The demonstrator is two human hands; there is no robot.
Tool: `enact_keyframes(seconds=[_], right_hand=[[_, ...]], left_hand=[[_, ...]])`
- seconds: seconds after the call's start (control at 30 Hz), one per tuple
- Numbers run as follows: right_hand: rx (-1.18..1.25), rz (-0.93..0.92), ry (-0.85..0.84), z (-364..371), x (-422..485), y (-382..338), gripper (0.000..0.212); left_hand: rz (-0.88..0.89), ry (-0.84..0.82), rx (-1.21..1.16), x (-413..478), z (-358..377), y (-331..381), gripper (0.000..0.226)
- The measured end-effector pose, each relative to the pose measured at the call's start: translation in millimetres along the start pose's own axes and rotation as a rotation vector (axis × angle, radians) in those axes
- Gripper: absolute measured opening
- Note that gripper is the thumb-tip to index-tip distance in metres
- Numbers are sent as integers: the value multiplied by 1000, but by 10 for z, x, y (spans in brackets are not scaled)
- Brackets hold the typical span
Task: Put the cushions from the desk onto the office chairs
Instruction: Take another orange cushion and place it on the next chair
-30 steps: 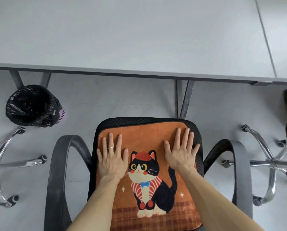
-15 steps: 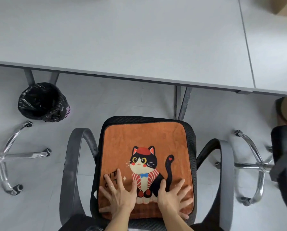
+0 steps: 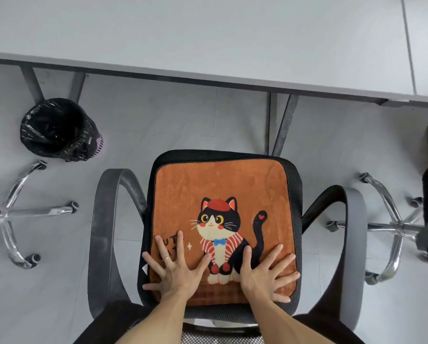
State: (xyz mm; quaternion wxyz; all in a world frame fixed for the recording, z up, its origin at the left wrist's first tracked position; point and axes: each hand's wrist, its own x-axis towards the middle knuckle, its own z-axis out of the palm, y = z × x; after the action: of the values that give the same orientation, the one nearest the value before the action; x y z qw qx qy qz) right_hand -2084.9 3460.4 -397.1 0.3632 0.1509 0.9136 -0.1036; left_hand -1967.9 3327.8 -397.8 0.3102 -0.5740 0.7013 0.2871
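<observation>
Pale grey floor tiles run under the light grey flat desk top that fills the upper part of my view. On the floor to the left stands a round waste bin lined with a crinkled black plastic bag. Its inside is dark and I cannot tell what it holds.

Just below the desk edge sits the black mesh office chair with grey looped armrests. On its seat lies the square orange plush cushion printed with a black-and-white cat in a red cap. It lies flat, with the mesh rim showing round it.

Both hands rest palm-down on the cushion's near part. The left hand lies on the near left corner, fingers straight and fanned wide over part of the printed lettering, with a thin ring on one finger. The right hand lies on the near right corner beside the cat's feet, its fingers likewise straight and spread apart.

One chrome star-shaped chair base stands at the far left and a second chrome base at the far right.
</observation>
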Motion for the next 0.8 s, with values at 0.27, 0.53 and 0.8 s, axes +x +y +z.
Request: enact_keyframes(seconds=[0.27,0.53,0.8], right_hand=[[43,-17,-21,-328,51,-26,102],[23,-143,61,-1061,454,-268,73],[125,-77,72,-1012,578,-290,48]], left_hand=[[64,107,-1,5,-220,12,97],[-1,319,-245,299,-913,212,71],[-201,278,-345,349,-848,32,25]])
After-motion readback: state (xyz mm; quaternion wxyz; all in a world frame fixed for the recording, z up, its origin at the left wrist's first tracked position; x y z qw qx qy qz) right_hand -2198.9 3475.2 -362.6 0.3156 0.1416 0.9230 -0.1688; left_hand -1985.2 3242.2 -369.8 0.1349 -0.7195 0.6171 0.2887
